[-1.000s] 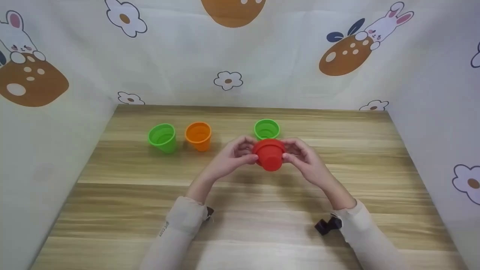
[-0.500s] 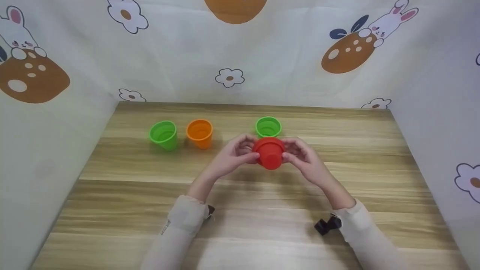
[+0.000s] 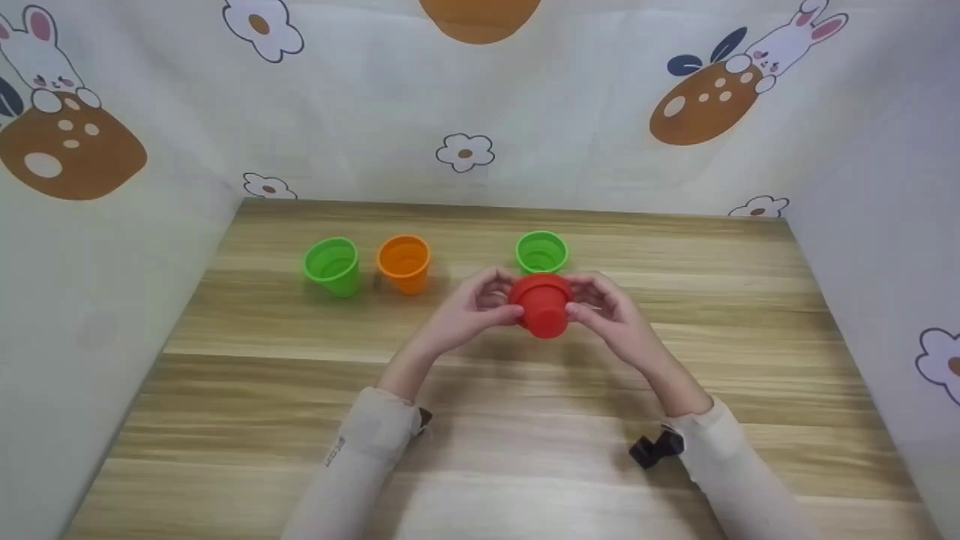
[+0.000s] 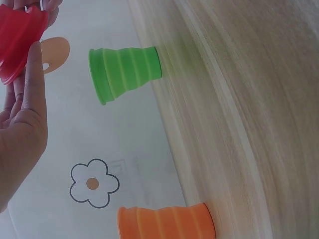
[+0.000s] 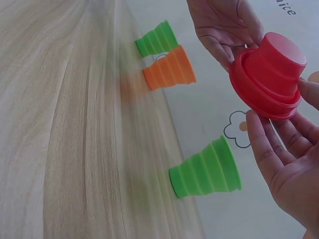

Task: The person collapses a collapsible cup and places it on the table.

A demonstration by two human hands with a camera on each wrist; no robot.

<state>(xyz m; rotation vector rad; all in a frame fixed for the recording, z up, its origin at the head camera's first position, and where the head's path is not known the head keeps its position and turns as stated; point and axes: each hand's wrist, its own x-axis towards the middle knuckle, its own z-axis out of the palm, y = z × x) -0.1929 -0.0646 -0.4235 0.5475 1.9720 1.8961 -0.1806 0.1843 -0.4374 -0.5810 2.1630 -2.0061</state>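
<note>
In the head view, my left hand (image 3: 472,307) and right hand (image 3: 613,319) grip a red collapsible cup (image 3: 546,309) from opposite sides. Thumbs lie on the near side, with fingers behind the rim. The cup is partly folded down, its narrow base tilted toward me; the right wrist view shows the wide rim ring around the stepped body (image 5: 274,69). It is held up above the table, and its mouth is hidden. Just behind it stands a green cup (image 3: 541,250), upright and extended, its front partly covered by the red one.
To the left, an orange cup (image 3: 405,262) and another green cup (image 3: 333,266) stand upright side by side, mouths up. The wood-grain table (image 3: 480,480) ends at a patterned cloth wall (image 3: 360,112) at the back, with cloth walls on both sides too.
The red cup stays in both hands in nearly the same pose. The whole scene shifts slightly up and to the right as the head view moves.
</note>
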